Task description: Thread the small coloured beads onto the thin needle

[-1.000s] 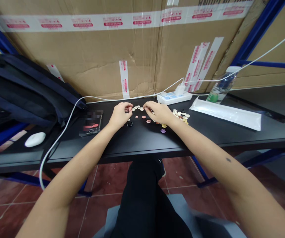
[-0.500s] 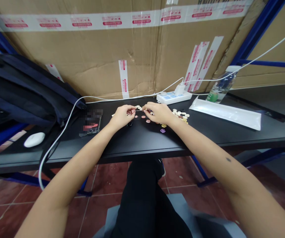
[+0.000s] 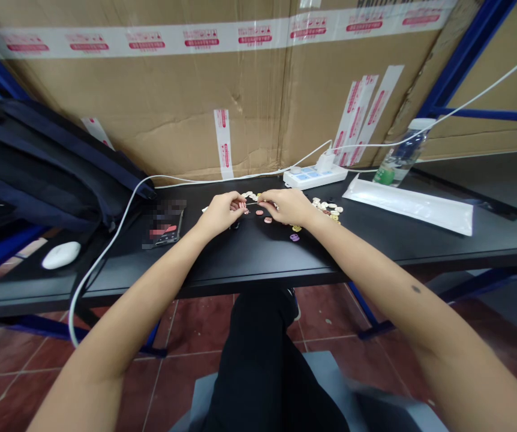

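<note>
In the head view, left of the power strip and nearer the person, the left hand pinches a pink bead. The right hand, just in front of the strip, has its fingertips closed on a thin string that spans to the left. Loose beads lie before the strip. Right of it are a capped bottle, fill level unclear, and a white packet, inside hidden. Far left of the strip, a backpack hides its contents.
</note>
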Tool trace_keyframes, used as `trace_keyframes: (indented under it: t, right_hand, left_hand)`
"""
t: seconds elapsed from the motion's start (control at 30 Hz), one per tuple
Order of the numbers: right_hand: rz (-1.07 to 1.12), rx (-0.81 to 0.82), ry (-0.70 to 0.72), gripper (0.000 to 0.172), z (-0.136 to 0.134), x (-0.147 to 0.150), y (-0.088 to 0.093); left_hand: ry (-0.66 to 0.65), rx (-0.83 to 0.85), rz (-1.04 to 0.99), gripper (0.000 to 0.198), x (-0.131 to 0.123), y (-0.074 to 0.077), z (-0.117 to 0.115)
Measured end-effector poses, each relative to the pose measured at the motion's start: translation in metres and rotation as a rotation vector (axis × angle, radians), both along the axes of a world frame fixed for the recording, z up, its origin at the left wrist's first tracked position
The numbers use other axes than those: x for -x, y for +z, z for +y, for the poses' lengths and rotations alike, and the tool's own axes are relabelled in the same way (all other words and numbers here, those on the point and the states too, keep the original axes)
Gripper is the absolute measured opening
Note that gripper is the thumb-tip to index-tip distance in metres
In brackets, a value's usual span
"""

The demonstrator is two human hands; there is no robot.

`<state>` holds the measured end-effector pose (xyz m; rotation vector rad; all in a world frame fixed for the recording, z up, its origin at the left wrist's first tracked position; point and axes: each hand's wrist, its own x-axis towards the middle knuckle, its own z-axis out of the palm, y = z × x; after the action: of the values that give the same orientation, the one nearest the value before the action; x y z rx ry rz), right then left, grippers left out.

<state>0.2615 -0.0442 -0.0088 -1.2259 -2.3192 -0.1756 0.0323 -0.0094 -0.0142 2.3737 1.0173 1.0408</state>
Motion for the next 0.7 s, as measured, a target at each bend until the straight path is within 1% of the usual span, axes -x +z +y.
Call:
trace_keyframes:
  t: [0.1,0.3,0.53,0.7]
  right_hand:
    - [0.018,-0.025,-0.002,0.029,0.0009,0.0001,-0.0008]
    - [-0.067,0.042,-0.054,0.028,-0.0024,0.0032,0.0023]
    - [-0.056,-0.053,-0.015,0.029,0.0006,0.0005,-0.0005]
    - [-0.129,0.007,-0.076,0.029,-0.0037,0.0037,0.0041]
  left_hand:
    - [0.010,0.000,-0.003,0.012,-0.0004,0.0012,-0.0007]
    - [0.015,-0.005,0.006,0.012,-0.0002,0.0023,-0.0006]
    - [0.009,-0.025,0.011,0.013,-0.0005,0.0030,-0.0016]
    - [0.015,-0.027,0.034,0.015,-0.0006,0.0029,-0.0009]
